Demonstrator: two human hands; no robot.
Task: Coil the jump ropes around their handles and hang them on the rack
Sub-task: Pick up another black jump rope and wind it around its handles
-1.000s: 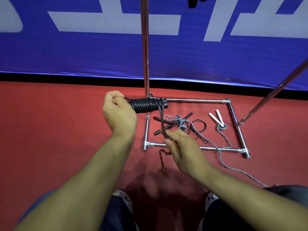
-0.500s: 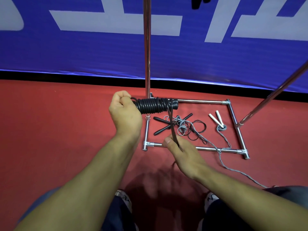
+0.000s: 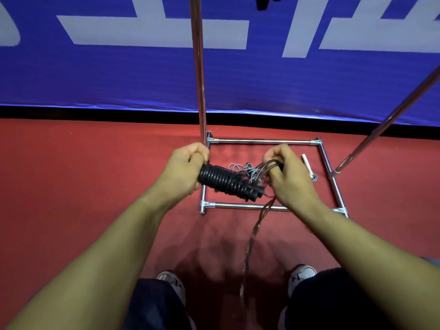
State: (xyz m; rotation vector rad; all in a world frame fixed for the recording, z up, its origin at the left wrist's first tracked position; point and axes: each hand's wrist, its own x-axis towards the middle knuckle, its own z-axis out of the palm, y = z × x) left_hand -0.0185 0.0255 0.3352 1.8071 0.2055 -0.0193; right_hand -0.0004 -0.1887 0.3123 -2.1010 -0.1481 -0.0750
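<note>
The left hand (image 3: 183,173) has its grip curled tight round one end of the black jump rope bundle (image 3: 227,182), whose coils wrap the paired handles and which is held tilted above the rack base (image 3: 262,141) on the red floor (image 3: 83,186). The right hand (image 3: 289,177) has its grip pinched on the loose rope tail (image 3: 253,236), blurred, which runs from the fingers past the bundle's free end and down between the shoes. A grey rope (image 3: 245,169) lies tangled on the floor inside the frame, with a white handle (image 3: 306,164) just right of the right hand.
</note>
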